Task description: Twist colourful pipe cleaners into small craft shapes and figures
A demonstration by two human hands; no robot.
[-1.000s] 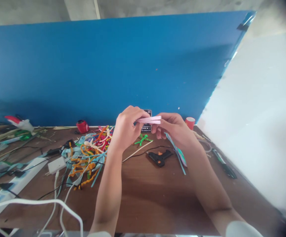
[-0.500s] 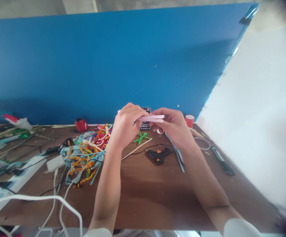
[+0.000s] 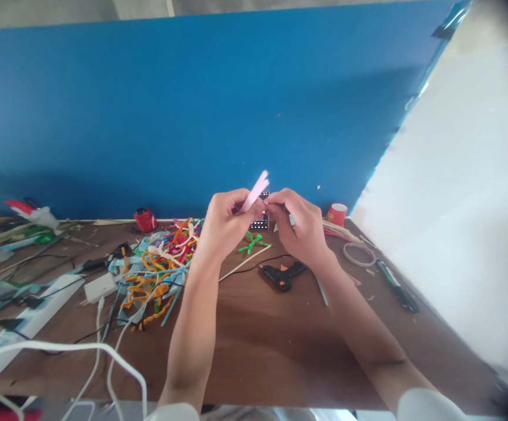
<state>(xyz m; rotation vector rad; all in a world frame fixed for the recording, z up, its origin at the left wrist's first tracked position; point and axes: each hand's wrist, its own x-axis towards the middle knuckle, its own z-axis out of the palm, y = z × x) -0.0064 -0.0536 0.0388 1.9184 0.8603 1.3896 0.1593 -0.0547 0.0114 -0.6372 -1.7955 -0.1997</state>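
My left hand [image 3: 227,221] is closed around a pale pink strip [image 3: 256,192], doubled into two narrow lengths that stick up from between thumb and fingers. My right hand [image 3: 300,227] meets it, thumb and forefinger pinched together beside the left thumb tip. Whatever lies in that pinch is too small to make out. Behind the hands stands a phone [image 3: 260,224] with a lit screen, partly covered. Below them on the table lie a small green twisted figure [image 3: 253,242] and a black hot glue gun [image 3: 282,277] with an orange trigger.
A tangled heap of coloured pipe cleaners [image 3: 153,280] lies left on the brown table [image 3: 263,351]. Further left are a white power strip [image 3: 38,318], a charger [image 3: 100,287] and cables. To the right are a red cup [image 3: 337,214], a tape ring [image 3: 359,254] and a dark green marker [image 3: 397,286].
The pink strip has swung from lying level, pointing right, to pointing up. My left hand has turned with it, and my right fingers have moved off its ends to a pinch by the left thumb.
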